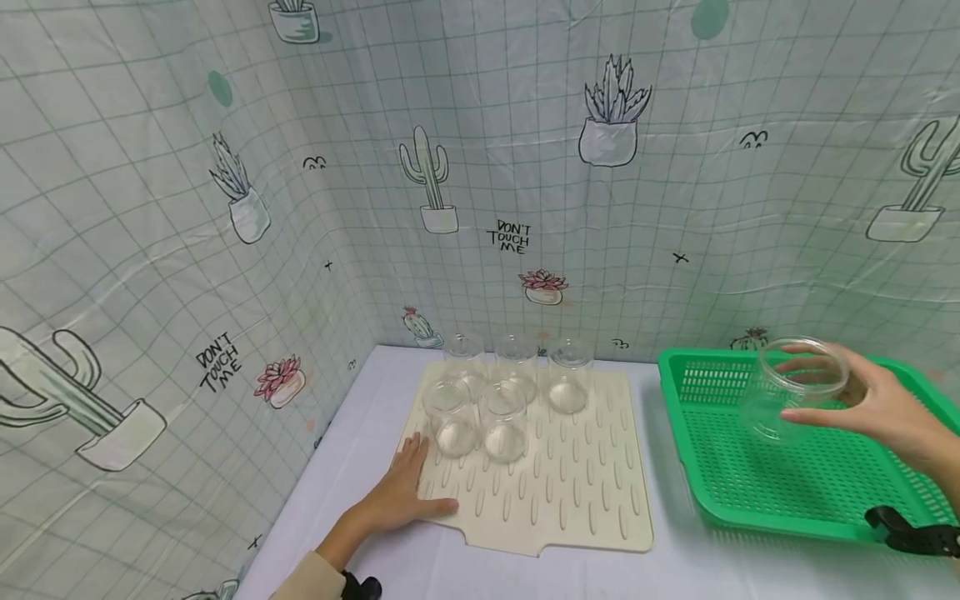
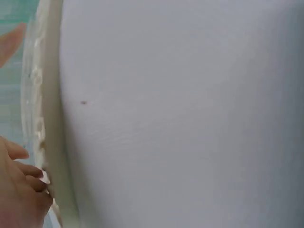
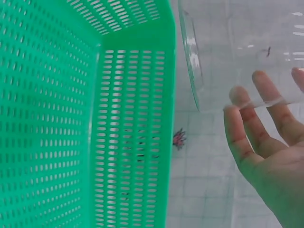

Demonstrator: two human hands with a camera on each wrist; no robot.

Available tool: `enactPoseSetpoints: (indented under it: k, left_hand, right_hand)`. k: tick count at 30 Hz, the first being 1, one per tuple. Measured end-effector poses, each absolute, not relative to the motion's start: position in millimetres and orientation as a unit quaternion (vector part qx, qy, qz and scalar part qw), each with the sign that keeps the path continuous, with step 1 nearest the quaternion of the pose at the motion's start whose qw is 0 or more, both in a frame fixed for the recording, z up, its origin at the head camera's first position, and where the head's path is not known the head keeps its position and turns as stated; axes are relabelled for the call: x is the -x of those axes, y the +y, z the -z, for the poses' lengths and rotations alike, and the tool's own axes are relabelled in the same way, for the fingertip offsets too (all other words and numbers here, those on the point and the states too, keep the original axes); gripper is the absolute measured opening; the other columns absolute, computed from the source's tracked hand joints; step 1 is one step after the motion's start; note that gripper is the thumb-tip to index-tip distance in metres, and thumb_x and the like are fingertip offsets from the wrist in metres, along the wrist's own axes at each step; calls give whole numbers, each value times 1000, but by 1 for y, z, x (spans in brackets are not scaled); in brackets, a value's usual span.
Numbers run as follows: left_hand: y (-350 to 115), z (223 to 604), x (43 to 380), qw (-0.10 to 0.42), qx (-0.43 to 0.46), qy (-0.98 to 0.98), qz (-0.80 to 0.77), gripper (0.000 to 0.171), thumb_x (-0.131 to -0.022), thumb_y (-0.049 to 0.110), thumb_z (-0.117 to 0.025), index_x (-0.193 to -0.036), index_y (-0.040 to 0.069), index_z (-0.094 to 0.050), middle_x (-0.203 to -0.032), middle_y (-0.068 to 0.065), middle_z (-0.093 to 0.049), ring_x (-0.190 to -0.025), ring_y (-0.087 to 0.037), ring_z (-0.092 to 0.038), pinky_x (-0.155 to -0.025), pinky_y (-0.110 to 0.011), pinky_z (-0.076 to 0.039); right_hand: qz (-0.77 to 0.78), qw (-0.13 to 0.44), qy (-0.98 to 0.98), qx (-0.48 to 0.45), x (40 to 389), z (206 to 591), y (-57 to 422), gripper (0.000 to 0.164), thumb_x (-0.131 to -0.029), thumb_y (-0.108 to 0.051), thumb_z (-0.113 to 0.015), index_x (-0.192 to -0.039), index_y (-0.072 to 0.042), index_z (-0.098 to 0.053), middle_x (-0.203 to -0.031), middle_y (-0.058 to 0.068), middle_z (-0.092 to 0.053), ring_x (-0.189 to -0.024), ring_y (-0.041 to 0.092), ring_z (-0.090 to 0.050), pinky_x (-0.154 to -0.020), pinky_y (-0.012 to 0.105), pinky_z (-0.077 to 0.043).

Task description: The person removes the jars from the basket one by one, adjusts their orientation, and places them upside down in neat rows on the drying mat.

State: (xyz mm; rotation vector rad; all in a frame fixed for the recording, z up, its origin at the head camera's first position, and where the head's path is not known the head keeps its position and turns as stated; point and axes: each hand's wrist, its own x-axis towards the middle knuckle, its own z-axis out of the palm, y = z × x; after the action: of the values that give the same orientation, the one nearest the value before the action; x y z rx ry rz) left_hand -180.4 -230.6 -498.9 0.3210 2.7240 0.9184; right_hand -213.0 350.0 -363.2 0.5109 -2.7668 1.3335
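My right hand (image 1: 881, 400) grips a clear glass jar (image 1: 776, 417) around its side, thumb in front and fingers behind. The jar is upright over the green basket (image 1: 772, 518) in the head view. In the right wrist view the fingers (image 3: 254, 128) lie along the clear wall of the jar (image 3: 228, 57), beside the basket's slotted side. My left hand (image 1: 393, 496) rests on the left front edge of a beige ribbed drying mat (image 1: 570, 508), thumb spread from the fingers. Several clear jars, such as one at the front (image 1: 504, 429), stand in two rows on the mat.
A white cloth (image 1: 345, 417) covers the table. Behind and to the left hangs a grid-patterned curtain (image 1: 480, 183) printed with cacti. The green basket stands right of the mat, with a gap between them. Dark straps show at both wrists.
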Motion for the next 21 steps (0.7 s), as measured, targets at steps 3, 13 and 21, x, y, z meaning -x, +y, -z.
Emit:
enactPoseSetpoints:
  k: [3, 13, 21]
  left_hand:
    - [-233, 492, 183, 128, -107, 917, -362, 113, -72, 57, -69, -147, 2, -5, -152, -19, 0, -138, -34, 2, -108, -54, -7]
    - [-240, 448, 185, 108, -88, 882, -450, 101, -78, 43, -70, -149, 13, -4, -153, -7, -5, -139, -26, -4, -108, -54, -10]
    - [-230, 404, 182, 43, -110, 868, -482, 94, -83, 40, -66, -148, 26, 0, -153, 2, -3, -139, -21, -1, -106, -59, -9]
  right_hand:
    - [-420, 35, -892, -163, 210, 361, 344, 75, -77, -1, -72, -140, -17, -36, -123, 2, -55, -103, 3, -54, -72, 18, -45]
    - [-437, 101, -880, -158, 202, 353, 323, 82, -68, 3, -78, -138, -15, -39, -114, 1, -56, -101, 3, -52, -77, 10, -35]
    - [-413, 132, -888, -154, 194, 345, 302, 85, -63, -3, -83, -136, -16, -42, -109, 4, -53, -98, 3, -52, -71, 12, -37]
